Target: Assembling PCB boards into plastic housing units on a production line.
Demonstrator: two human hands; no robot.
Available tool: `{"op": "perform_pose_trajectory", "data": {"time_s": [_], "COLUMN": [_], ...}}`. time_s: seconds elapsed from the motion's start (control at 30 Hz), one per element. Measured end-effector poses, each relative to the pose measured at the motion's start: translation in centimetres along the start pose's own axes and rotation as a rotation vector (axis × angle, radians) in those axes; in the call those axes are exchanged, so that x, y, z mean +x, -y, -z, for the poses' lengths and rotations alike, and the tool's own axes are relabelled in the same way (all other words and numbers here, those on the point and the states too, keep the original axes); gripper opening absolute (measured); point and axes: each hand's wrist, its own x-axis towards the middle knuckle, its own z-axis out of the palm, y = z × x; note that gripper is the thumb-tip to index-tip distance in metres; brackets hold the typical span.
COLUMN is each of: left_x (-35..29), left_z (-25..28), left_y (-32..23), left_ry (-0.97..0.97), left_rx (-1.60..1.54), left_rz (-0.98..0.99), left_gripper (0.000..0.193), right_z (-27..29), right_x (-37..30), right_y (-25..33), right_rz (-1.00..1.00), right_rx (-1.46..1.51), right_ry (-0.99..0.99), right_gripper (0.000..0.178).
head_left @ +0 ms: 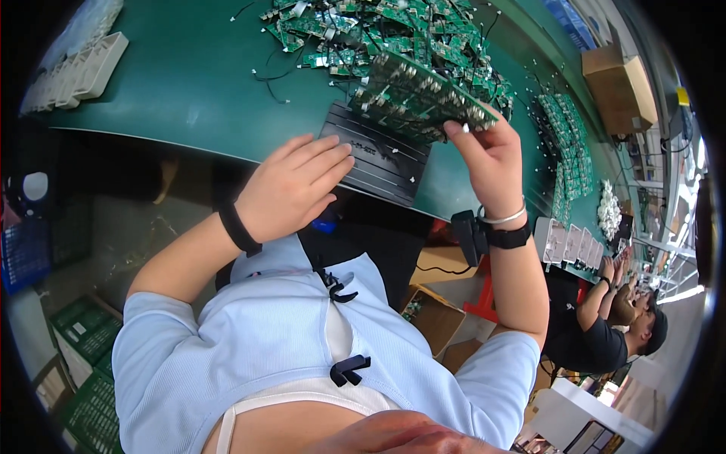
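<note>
Over the black plate (378, 160), the right hand (495, 160) grasps 1 green circuit board (416, 94); the left hand (291, 185) extends unclenched at the plate's edge.

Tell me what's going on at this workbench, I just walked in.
A person's right hand grips a green rectangular circuit board panel by its right end, holding it tilted at the far side of a flat black grooved plate. The empty left hand has its fingers spread at the plate's left side; whether they touch it is unclear. Beyond lies a heap of green circuit boards with black cables, on a green tabletop.
</note>
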Motion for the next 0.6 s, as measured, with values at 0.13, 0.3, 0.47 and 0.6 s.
{"op": "perform_pose_trajectory", "data": {"time_s": [0.13,0.3,0.47,0.6], "left_x": [-0.1,-0.2,-0.6,-0.5], "left_z": [-0.2,-0.4,-0.7,-0.7], "left_y": [-0.2,-0.4,-0.5,-0.3], "left_ry": [-0.004,0.005,0.003,0.001], "left_rx": [0.023,-0.001,0.006,0.005], "left_rz": [0.005,0.020,0.035,0.041], "left_gripper": [0.053,0.056,0.057,0.056], "right_z": [1.0,0.4,-2.4,-6.1], "right_x": [1.5,1.8,2.4,2.9], "right_y": [1.9,5.4,8.9,8.9], "right_rz": [-0.062,0.206,0.552,0.331], "right_rx": [-0.023,-0.204,-1.034,-1.153], "right_ry": [0.068,0.081,0.123,0.105], "right_gripper": [0.045,0.057,0.049,0.041]}}
